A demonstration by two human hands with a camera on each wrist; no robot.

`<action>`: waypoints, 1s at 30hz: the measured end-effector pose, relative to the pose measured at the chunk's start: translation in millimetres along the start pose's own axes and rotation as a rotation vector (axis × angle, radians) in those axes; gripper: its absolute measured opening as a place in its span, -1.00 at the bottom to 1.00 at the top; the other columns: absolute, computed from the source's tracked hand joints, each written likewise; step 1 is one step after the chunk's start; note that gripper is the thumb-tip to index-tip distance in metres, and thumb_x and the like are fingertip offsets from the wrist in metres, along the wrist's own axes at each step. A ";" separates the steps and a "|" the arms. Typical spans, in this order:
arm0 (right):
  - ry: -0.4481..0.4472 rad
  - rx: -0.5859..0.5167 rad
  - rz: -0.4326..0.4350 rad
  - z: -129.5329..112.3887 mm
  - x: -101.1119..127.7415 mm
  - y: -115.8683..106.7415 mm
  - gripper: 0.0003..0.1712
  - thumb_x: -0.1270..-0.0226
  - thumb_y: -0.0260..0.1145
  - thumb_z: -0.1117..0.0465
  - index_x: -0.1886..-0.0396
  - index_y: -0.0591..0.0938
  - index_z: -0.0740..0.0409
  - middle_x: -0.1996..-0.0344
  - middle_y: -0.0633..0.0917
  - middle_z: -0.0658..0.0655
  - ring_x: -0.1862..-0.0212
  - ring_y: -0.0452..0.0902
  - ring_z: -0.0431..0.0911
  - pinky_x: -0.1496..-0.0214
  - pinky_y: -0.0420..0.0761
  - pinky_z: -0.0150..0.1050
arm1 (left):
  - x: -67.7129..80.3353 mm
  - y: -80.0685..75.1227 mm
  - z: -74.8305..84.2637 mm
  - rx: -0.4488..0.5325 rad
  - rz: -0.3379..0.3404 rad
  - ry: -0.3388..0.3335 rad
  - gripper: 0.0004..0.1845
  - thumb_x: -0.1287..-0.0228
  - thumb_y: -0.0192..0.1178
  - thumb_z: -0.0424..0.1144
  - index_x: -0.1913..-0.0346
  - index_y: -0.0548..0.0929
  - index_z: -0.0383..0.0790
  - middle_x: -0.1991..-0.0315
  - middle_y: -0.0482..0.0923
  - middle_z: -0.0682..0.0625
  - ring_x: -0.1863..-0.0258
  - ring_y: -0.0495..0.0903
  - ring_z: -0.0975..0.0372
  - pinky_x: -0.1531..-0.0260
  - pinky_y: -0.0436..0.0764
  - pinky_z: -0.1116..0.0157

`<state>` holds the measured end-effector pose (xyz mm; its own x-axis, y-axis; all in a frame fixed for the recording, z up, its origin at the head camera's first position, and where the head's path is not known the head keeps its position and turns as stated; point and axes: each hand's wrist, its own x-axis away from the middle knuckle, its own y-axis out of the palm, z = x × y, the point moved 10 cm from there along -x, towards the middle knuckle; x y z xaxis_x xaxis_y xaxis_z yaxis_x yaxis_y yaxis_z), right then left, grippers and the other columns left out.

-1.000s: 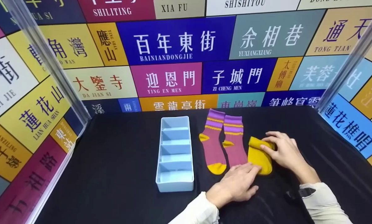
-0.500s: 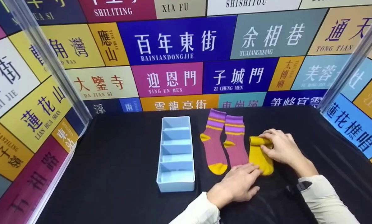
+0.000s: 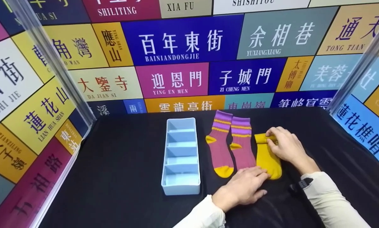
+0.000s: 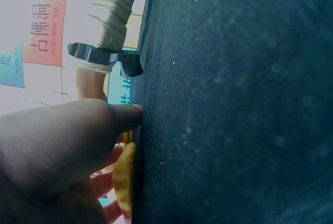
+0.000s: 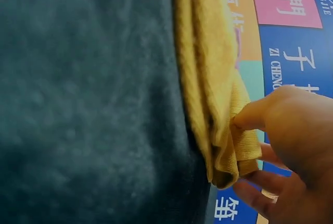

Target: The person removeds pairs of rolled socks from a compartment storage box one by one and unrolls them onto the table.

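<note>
On the black cloth (image 3: 119,164), just right of the 2 purple socks (image 3: 232,142), lies the yellow sock (image 3: 268,160) I am working. My right hand (image 3: 286,145) pinches its far end, thumb and fingertips (image 5: 250,117) clamped on the doubled cuff, which curls up off the cloth. My left hand (image 3: 243,188) lies flat at the near end, fingers straight and together, their tips pressing the toe end against the cloth.

I judge the sock light, soft and limp: it will sag and unroll unless both layers are held at once. It looks ribbed and grippy, not slippery, and nothing in it can break. The best hold is the folded cuff edge, pinched through all its layers, with the toe pinned. The blue divider box (image 3: 180,155), with 4 compartments showing, stands left of the socks.
</note>
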<state>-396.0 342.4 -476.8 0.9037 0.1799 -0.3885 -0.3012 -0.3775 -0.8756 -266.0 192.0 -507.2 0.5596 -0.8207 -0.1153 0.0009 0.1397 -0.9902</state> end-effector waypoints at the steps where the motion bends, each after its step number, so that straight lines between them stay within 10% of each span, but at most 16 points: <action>1: 0.001 0.005 -0.006 0.7 -1.0 0.5 -0.74 -0.38 0.49 0.24 -0.01 0.69 0.12 0.01 0.70 0.23 0.00 0.58 0.23 -0.04 0.53 0.20 | 0.0 0.1 -0.3 -0.002 0.000 -0.001 -0.41 -0.58 0.23 0.13 -0.55 0.49 0.08 -0.56 0.48 0.18 -0.61 0.38 0.31 -0.55 0.41 0.28; 6: -0.015 0.033 -0.016 2.1 -7.6 0.8 -0.71 -0.30 0.53 0.24 0.01 0.77 0.18 -0.07 0.69 0.27 -0.16 0.53 0.30 -0.09 0.45 0.25 | -0.3 1.1 -1.9 -0.010 -0.003 -0.006 -0.40 -0.58 0.22 0.14 -0.56 0.48 0.09 -0.57 0.47 0.18 -0.61 0.38 0.31 -0.56 0.41 0.27; 16: 0.096 -0.017 0.013 15.1 -20.3 1.9 -0.73 -0.41 0.46 0.21 -0.04 0.66 0.10 0.04 0.81 0.25 0.16 0.70 0.24 0.10 0.62 0.25 | -1.7 2.6 -4.1 0.012 -0.017 0.001 -0.42 -0.58 0.22 0.14 -0.55 0.50 0.12 -0.57 0.46 0.23 -0.61 0.39 0.32 -0.57 0.40 0.29; 25: 0.072 0.047 -0.077 11.3 -28.2 17.0 -0.58 -0.39 0.42 0.19 -0.18 0.72 0.25 -0.14 0.68 0.35 -0.13 0.57 0.35 -0.16 0.56 0.36 | -1.8 1.4 -3.1 0.001 -0.003 0.011 -0.44 -0.58 0.22 0.14 -0.52 0.53 0.13 -0.56 0.47 0.23 -0.59 0.41 0.33 -0.55 0.42 0.30; 30: 0.131 0.000 0.001 19.7 -30.6 14.1 -0.63 -0.42 0.44 0.20 -0.14 0.61 0.18 0.03 0.69 0.30 0.08 0.64 0.31 0.08 0.62 0.29 | -1.7 -0.6 -1.2 -0.025 0.021 0.028 -0.45 -0.58 0.22 0.15 -0.51 0.55 0.12 -0.55 0.49 0.22 -0.57 0.43 0.33 -0.53 0.43 0.32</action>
<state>-434.0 349.5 -482.9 0.9355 0.0598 -0.3483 -0.3019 -0.3773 -0.8755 -267.9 192.7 -506.5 0.5358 -0.8331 -0.1375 -0.0311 0.1432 -0.9892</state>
